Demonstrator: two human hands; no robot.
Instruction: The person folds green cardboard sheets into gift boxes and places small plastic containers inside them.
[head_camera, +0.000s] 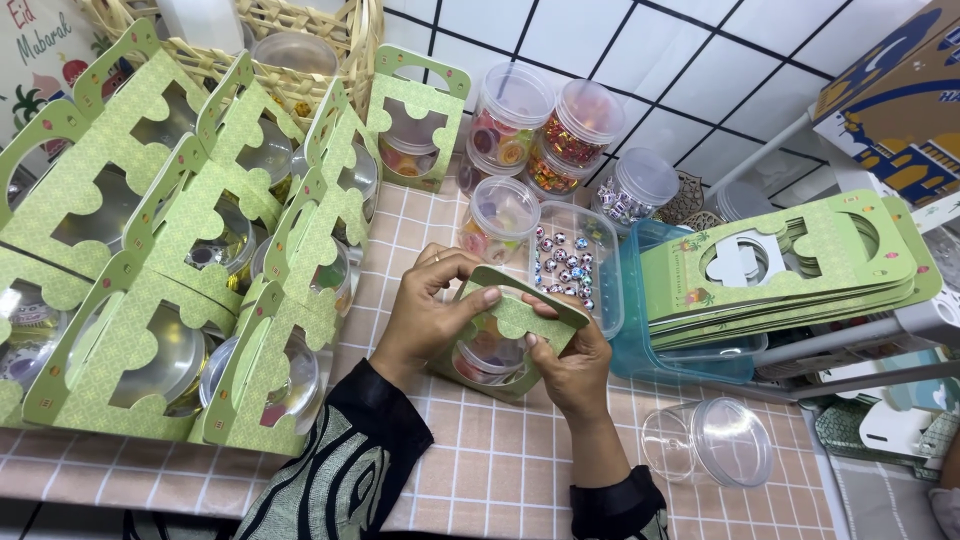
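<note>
A pink checked tablecloth covers a work table crowded with packaging: at far left stand rows of finished green card carriers, each wrapped around a clear round jar, with a woven basket behind them. At right, a stack of flat green card sleeves rests across a blue plastic tub. Near the table's middle, a clear rectangular container holds small shiny wrapped sweets, and lidded round jars of colourful sweets cluster behind it against the white tiled wall. At centre, a person's left hand and right hand both close around a green card sleeve, thumbs and fingertips pinching its top edges together over a filled jar that sits inside it, just above the cloth. An empty clear jar lies on its side near the right forearm.
</note>
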